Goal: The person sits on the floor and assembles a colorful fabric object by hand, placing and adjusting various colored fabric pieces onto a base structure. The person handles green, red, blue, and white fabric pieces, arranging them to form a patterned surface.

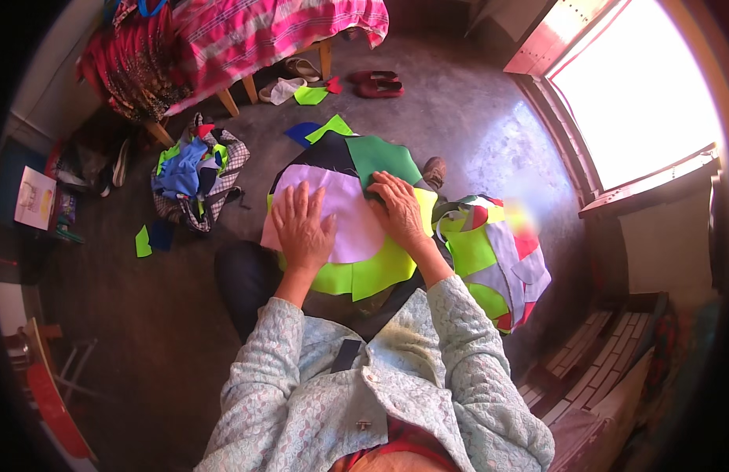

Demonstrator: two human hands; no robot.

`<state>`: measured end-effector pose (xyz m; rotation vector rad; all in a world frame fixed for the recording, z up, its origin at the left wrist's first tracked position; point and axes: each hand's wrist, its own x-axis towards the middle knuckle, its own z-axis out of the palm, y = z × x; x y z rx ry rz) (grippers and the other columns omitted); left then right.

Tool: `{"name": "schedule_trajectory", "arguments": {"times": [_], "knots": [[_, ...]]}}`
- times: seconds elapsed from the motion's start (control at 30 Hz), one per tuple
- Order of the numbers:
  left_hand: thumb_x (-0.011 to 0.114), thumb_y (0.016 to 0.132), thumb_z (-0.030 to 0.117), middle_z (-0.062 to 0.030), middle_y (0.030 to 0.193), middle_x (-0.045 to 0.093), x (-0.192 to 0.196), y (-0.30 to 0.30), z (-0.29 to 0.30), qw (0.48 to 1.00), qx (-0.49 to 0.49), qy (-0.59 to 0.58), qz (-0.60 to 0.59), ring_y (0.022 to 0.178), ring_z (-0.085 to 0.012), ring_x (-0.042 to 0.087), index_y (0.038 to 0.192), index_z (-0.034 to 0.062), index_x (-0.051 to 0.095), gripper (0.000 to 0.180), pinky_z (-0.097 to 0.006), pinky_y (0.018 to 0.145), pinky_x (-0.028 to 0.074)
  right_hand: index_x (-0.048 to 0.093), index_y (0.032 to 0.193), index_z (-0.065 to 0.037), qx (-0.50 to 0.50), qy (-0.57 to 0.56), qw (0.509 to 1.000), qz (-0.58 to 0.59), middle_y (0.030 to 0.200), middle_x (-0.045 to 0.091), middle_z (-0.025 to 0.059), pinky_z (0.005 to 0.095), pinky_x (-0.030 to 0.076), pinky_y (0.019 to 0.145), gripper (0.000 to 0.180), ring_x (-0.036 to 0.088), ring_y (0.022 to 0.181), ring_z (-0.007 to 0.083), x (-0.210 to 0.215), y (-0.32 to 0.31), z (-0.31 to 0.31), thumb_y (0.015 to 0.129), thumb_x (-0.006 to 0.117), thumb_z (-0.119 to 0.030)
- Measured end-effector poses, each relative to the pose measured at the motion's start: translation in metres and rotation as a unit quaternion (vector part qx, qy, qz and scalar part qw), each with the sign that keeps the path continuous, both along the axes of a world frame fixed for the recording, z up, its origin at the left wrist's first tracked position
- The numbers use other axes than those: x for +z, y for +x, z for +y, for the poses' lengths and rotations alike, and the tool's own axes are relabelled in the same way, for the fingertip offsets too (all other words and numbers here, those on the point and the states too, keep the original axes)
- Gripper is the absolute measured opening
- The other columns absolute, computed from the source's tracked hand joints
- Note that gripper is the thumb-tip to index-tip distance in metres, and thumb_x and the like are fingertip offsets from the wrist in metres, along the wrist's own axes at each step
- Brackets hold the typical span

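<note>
A patchwork of cloth pieces lies across my lap. Its lilac piece (350,211) is in the middle, with a dark green piece (386,160) at the upper right and a black piece (321,155) at the upper left. Yellow-green cloth (374,274) shows along the near edge. My left hand (305,234) rests flat on the lilac piece, fingers spread. My right hand (401,211) lies palm down where the lilac and dark green pieces meet, fingers stretched out. What is under both palms is hidden.
At left, a checked cloth bag (235,157) holds colourful scraps. A patchwork bundle (472,250) sits by my right side. Loose scraps (143,241) and dark red shoes (378,84) lie on the floor. A bed with a pink cover (278,31) stands beyond; a bright doorway (636,86) opens at right.
</note>
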<state>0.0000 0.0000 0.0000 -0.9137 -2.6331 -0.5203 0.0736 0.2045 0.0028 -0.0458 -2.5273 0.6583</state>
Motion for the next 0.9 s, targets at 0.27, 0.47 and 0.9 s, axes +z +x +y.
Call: {"name": "schedule_trajectory", "arguments": {"times": [0.27, 0.47, 0.9], "knots": [[0.063, 0.084, 0.036, -0.0104, 0.146, 0.042, 0.006, 0.002, 0.003, 1.0, 0.003, -0.005, 0.004, 0.137, -0.0348, 0.034, 0.136, 0.0157, 0.051, 0.057, -0.056, 0.111, 0.023, 0.064, 0.097, -0.007, 0.006, -0.009, 1.0, 0.028, 0.119, 0.063, 0.0114, 0.0426, 0.041, 0.102, 0.016, 0.055, 0.119, 0.0308, 0.006, 0.002, 0.004, 0.081, 0.064, -0.008], [0.062, 0.085, 0.036, -0.0105, 0.145, 0.043, 0.001, 0.0, 0.0, 1.0, 0.0, -0.001, 0.024, 0.136, -0.0349, 0.035, 0.136, 0.0158, 0.051, 0.057, -0.056, 0.111, 0.023, 0.062, 0.101, -0.006, -0.064, -0.18, 0.98, 0.049, 0.107, 0.068, 0.01, 0.038, 0.048, 0.089, 0.017, 0.064, 0.101, 0.0303, 0.011, 0.011, 0.021, 0.085, 0.063, -0.004], [0.063, 0.084, 0.035, -0.0111, 0.143, 0.045, 0.002, 0.002, 0.0, 1.0, 0.003, 0.016, 0.01, 0.136, -0.0346, 0.036, 0.134, 0.0148, 0.053, 0.055, -0.057, 0.111, 0.023, 0.06, 0.105, -0.01, -0.014, 0.027, 0.993, -0.114, 0.107, 0.064, 0.0067, 0.0395, 0.043, 0.087, 0.032, 0.059, 0.104, 0.0256, 0.044, 0.012, 0.005, 0.078, 0.071, -0.022]]}}
